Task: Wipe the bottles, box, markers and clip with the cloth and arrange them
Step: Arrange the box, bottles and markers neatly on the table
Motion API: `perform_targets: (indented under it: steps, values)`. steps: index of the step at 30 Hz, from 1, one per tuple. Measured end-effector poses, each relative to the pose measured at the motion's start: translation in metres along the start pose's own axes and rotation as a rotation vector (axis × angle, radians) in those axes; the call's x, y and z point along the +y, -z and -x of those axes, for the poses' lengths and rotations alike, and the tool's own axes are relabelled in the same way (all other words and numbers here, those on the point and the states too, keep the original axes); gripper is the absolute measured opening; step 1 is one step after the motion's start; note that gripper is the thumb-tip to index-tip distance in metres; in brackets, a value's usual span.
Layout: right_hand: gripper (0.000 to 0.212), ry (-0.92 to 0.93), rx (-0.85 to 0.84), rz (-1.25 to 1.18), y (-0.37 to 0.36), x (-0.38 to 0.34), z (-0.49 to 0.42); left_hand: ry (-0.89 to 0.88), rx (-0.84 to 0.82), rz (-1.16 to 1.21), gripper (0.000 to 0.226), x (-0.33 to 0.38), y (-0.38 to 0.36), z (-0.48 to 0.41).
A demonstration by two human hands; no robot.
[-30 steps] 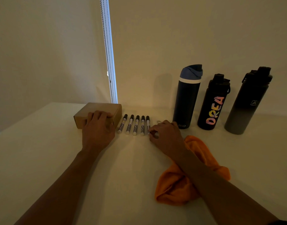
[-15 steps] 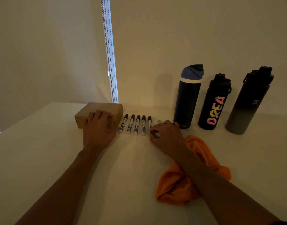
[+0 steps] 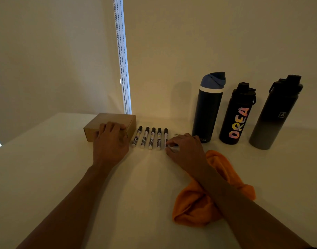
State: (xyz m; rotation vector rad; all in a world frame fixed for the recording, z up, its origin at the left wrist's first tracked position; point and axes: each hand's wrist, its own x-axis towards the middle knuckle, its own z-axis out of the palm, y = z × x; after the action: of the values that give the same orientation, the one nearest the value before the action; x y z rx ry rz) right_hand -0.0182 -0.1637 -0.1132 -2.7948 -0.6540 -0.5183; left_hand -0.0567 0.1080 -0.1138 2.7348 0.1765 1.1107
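Note:
A brown cardboard box (image 3: 109, 118) sits at the back left, and my left hand (image 3: 110, 142) holds it, fingers bent over its front top edge. Right of it, several black-capped white markers (image 3: 151, 138) lie side by side. My right hand (image 3: 185, 148) pinches the lower end of the rightmost marker (image 3: 166, 134) with curled fingertips. A small clip (image 3: 176, 134) peeks out just behind that hand. Three bottles stand upright at the back right: a blue-lidded one (image 3: 207, 112), a black "DREA" one (image 3: 237, 115) and a grey-black one (image 3: 274, 115). The orange cloth (image 3: 193, 205) lies crumpled under my right forearm.
Everything rests on a white table (image 3: 46, 177) against a pale wall. A bright window strip with bead cords (image 3: 123, 69) runs down behind the box. The light is dim.
My right hand has shifted slightly at the rightmost marker's lower end, nudging it closer into line. The left hand has stayed on the box.

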Motion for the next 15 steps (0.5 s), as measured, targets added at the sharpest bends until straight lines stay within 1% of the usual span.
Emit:
perform_targets:
  steps: [3,4,7,11,15]
  values:
    - [0.027,-0.066,0.115,-0.190,0.005,0.003,0.004,-0.016,0.005,-0.018,0.028,0.001,0.001,0.001]
    - [0.023,-0.095,0.122,-0.245,0.007,0.004,0.006,-0.028,0.009,-0.009,0.031,0.002,0.002,0.002]
    - [0.018,-0.160,0.051,-0.341,0.017,0.008,0.015,-0.069,0.017,0.052,0.036,0.012,0.004,0.007]
    - [0.021,-0.153,-0.090,-0.338,0.036,0.022,0.030,-0.104,-0.011,0.158,0.033,0.033,0.008,0.017]
    - [0.019,-0.165,-0.063,-0.384,0.053,0.042,0.055,-0.108,-0.034,0.267,0.027,0.053,0.012,0.029]
